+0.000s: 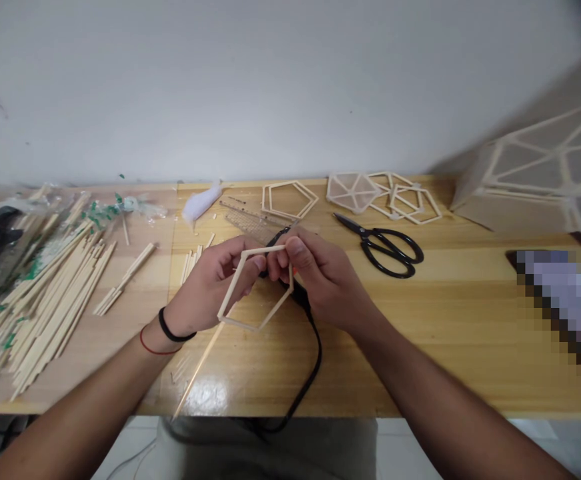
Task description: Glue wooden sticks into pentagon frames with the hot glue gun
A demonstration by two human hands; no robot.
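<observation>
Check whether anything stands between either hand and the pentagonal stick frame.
Nothing visible does. The right hand grips the pentagonal stick frame at a corner; the left hand is right behind it. The black cable lies below.

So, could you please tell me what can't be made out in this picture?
All in the head view:
- Upper end of the black cord: hidden around the right hand.
- Whether the left hand grips the pentagon frame: fingers overlap.
- Ruler markings: too small.
- Lattice structure: cut off by the right edge.
</observation>
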